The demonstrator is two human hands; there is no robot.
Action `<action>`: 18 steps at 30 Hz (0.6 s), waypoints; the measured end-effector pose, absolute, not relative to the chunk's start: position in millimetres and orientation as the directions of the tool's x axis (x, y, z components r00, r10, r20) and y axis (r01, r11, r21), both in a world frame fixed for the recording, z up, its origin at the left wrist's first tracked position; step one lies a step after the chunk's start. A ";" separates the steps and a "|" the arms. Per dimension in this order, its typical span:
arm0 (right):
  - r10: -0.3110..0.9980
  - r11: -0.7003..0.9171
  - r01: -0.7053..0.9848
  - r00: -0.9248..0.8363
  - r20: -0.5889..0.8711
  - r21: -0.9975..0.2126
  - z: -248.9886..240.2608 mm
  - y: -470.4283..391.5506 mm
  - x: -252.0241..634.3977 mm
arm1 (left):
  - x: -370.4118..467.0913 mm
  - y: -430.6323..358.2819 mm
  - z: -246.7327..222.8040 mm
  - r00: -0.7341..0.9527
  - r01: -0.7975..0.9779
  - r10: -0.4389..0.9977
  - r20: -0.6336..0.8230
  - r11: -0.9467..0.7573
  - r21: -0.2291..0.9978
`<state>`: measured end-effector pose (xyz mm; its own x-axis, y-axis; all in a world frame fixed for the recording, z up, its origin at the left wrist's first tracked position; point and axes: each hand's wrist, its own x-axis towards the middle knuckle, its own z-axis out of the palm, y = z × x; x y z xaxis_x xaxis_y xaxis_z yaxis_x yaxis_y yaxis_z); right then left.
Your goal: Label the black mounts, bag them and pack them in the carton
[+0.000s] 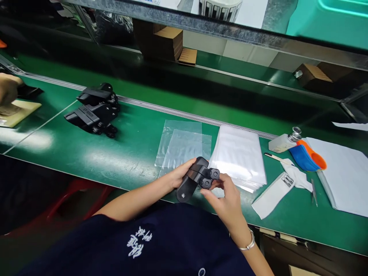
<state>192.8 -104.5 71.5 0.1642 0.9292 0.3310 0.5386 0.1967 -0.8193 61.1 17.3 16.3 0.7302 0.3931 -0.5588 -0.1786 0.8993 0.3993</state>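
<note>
A black plastic bracket with two knobs (188, 188) is held just above the bench's front edge. My left hand (181, 171) is wrapped round its far left side, with most of the fingers hidden behind it. At the knobs, the thumb and fingers of my right hand (228, 197) pinch the lower one. Clear plastic bags (184, 143) lie flat just beyond my left hand. Beyond my right hand sits a stack of white translucent bags (240, 153). Several similar black brackets (93, 111) are grouped farther left on the green bench.
To the right are a white bottle with a metal top (283, 142), a blue and orange cup (307, 156), a brush (273, 156), a white cloth (299, 176) and tweezers (314, 193). A metal shelf (230, 32) crosses above. Another person's hand (8, 90) is at far left.
</note>
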 end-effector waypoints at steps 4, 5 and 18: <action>0.941 0.197 0.522 0.136 0.310 -0.830 65.5 -119.9 232.6 | 62.1 20.4 20.6 0.714 -0.161 0.408 -0.569 0.887 0.433; 0.933 0.145 0.546 0.202 0.298 -0.825 58.8 -128.2 251.3 | 61.0 21.9 22.5 0.709 -0.153 0.418 -0.568 0.878 0.454; 0.694 -0.431 0.718 0.651 0.308 -0.546 -37.4 -292.7 296.0 | 21.9 77.9 22.5 0.361 0.645 0.913 -0.192 -0.096 0.759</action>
<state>296.0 -292.7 -37.4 0.6512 0.6937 0.3079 0.7179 -0.4314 -0.5464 21.9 77.9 22.5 0.3614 0.9125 -0.1916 0.6445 -0.0960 0.7585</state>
